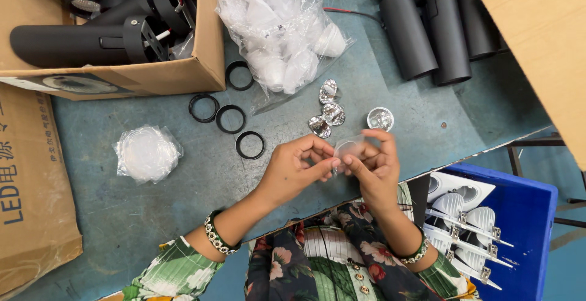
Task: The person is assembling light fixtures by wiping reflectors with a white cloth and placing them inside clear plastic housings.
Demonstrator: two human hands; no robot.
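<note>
Near the bench's (pixel 152 215) front edge, the left hand (pixel 293 170) and right hand (pixel 372 166) meet, each grip pinched narrow on a small clear lens (pixel 347 149) held between their fingertips just above the bench. The step in hand looks like peeling or readying this lens; the next move would call for a steady pinch by the rim. Just beyond lie silver reflectors (pixel 326 115), then black rings (pixel 231 119). A plastic bag (pixel 278 29) and black housings (pixel 427 26) sit toward the far edge.

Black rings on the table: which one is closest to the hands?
The lowest black ring, just left of the left hand. The other three lie farther up, toward the cardboard box.
</note>
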